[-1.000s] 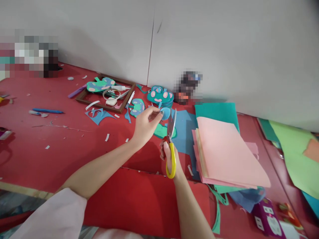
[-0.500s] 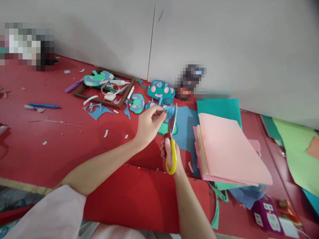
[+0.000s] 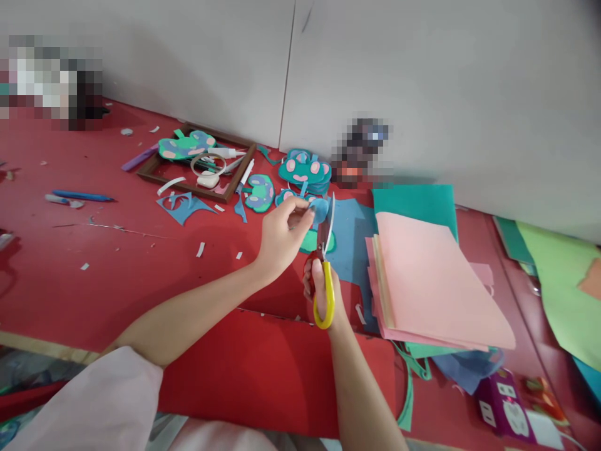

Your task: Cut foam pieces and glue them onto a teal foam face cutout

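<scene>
Between the thumb and fingers of my left hand [image 3: 284, 235] is a small rounded blue piece of craft sheet [image 3: 320, 211]. My right hand [image 3: 323, 291] grips a pair of scissors [image 3: 327, 250] with a yellow handle loop, its blades pointing away from me beside the blue piece's right edge. Whether the blades touch the piece, I cannot tell. Under the scissors lies a green oval cutout [image 3: 310, 242], partly covered. A larger blue sheet [image 3: 352, 244] rests behind and to the right of it.
A pink stack of sheets [image 3: 436, 282] lies to the right. Teal cutouts with pink spots [image 3: 305, 172] are piled by the wall. A brown wooden frame [image 3: 188, 188] holds glue, tape and cutouts. Blue scraps [image 3: 185, 207] and pens [image 3: 82, 196] lie left. A purple power socket [image 3: 504, 404] sits front right.
The view has shifted very slightly. Both hands, the blue piece and the scissors keep nearly the same places, with the blades about as far apart as before.
</scene>
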Action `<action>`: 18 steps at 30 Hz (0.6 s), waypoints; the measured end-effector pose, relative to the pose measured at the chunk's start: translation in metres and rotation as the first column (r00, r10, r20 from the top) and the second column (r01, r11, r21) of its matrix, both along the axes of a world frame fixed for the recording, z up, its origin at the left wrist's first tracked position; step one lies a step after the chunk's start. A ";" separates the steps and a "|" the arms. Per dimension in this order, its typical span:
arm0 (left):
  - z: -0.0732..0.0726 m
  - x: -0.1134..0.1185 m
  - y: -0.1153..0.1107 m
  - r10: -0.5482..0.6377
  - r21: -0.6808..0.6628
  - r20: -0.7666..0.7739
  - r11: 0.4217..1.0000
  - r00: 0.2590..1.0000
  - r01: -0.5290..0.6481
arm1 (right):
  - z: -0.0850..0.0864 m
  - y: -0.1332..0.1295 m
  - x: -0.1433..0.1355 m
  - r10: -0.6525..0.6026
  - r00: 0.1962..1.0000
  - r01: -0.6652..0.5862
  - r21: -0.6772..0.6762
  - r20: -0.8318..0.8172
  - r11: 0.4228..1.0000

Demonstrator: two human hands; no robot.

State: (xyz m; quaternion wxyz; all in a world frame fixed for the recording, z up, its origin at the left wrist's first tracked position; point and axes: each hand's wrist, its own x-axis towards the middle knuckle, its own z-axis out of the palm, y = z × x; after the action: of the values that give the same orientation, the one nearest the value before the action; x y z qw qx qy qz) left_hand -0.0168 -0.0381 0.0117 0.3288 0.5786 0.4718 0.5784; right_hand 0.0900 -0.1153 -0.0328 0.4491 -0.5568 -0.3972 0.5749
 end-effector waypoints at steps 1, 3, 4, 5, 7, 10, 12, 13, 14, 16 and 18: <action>0.000 0.000 0.000 0.001 0.000 0.005 1.000 1.000 -0.001 | 0.000 0.000 0.000 0.004 1.000 -0.004 -0.001 0.000 1.000; 0.000 0.000 0.000 0.000 -0.003 0.016 1.000 1.000 0.000 | 0.000 0.000 0.000 0.013 1.000 -0.013 -0.006 -0.003 1.000; -0.001 0.000 0.000 0.000 -0.007 0.021 1.000 1.000 0.000 | 0.000 -0.001 0.000 0.013 1.000 -0.013 -0.008 -0.002 1.000; -0.001 0.000 0.000 0.001 -0.013 0.026 1.000 1.000 -0.001 | 0.000 -0.001 0.000 0.012 1.000 -0.012 -0.012 0.000 1.000; -0.001 0.000 0.000 0.000 -0.025 0.037 1.000 0.999 0.001 | 0.000 -0.001 0.000 0.005 1.000 -0.005 -0.017 0.005 1.000; -0.002 0.001 -0.001 -0.004 -0.033 0.044 0.999 0.999 0.005 | 0.001 -0.001 -0.001 -0.004 1.000 0.004 -0.015 0.010 1.000; -0.002 0.001 -0.001 0.002 -0.031 0.035 1.000 0.999 -0.001 | 0.001 -0.001 -0.002 -0.005 1.000 0.005 -0.008 0.014 1.000; -0.002 0.001 -0.001 0.006 -0.029 0.028 1.000 1.000 -0.005 | 0.002 -0.001 -0.002 -0.004 1.000 0.004 -0.006 0.017 1.000; -0.002 0.001 -0.002 0.009 -0.029 0.022 1.000 1.000 -0.009 | 0.002 -0.001 -0.002 -0.005 1.000 0.005 -0.005 0.018 1.000; -0.002 0.001 -0.002 0.012 -0.027 0.022 1.000 1.000 -0.011 | 0.003 -0.001 -0.003 -0.008 1.000 0.008 -0.010 0.016 1.000; -0.002 0.002 -0.002 0.012 -0.026 0.028 1.000 1.000 -0.011 | 0.003 -0.001 -0.003 -0.010 1.000 0.011 -0.012 0.014 1.000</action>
State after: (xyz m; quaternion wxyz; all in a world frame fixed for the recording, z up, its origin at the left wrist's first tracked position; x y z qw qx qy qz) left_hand -0.0152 -0.0403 0.0098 0.3395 0.5634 0.4778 0.5823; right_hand 0.0874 -0.1163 -0.0298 0.4457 -0.5658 -0.3939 0.5710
